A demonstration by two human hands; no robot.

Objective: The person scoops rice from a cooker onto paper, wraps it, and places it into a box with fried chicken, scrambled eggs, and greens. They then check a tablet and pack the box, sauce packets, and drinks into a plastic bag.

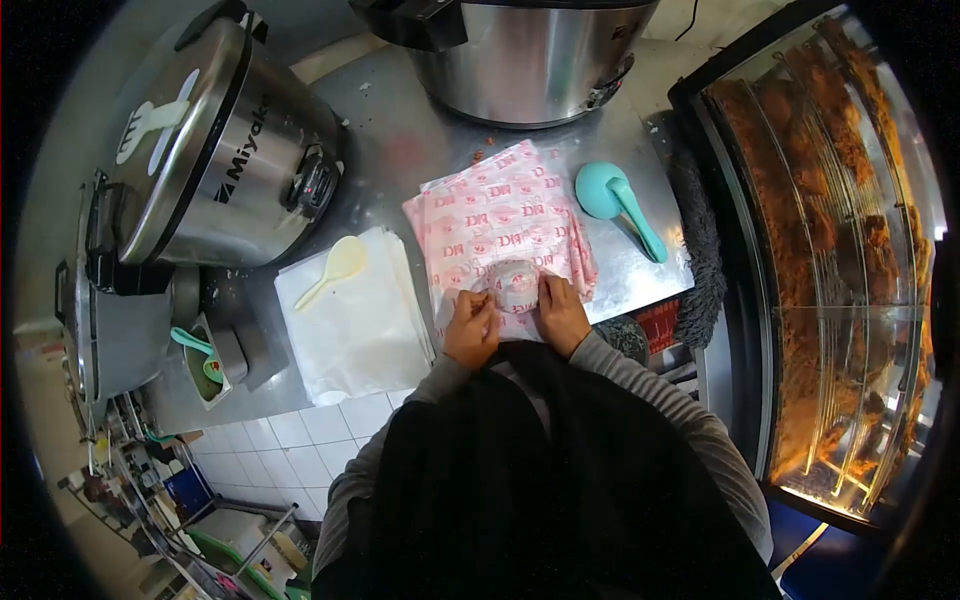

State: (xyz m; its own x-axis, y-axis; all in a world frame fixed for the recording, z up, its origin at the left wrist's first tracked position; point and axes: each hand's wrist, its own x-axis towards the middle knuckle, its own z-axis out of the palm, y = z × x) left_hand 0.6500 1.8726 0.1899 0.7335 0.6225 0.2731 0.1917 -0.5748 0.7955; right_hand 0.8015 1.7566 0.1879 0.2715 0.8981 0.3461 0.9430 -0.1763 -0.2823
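Note:
A small clear plastic cup (pixel 518 286) is between my two hands, over a stack of pink-and-white wrapping papers (pixel 490 215) printed with red "RICE" lettering. My left hand (pixel 471 327) has its fingers closed at the cup's left side. On the opposite side, my right hand (pixel 563 315) grips the cup with its fingers bent. What the cup contains, if anything, I cannot make out. Left of the papers lies a pile of white sheets (pixel 360 330) with a cream rice paddle (pixel 345 260) on top. A turquoise ladle (pixel 602 190) rests to the right of the printed stack.
A Miyako rice cooker (pixel 250 150) stands at the left, with white utensils (pixel 160 125) on its lid. Another steel cooker (pixel 530 60) is at the back. A lit glass display case (pixel 840 280) of fried food borders the right. A metal container (pixel 215 360) holds green-handled utensils.

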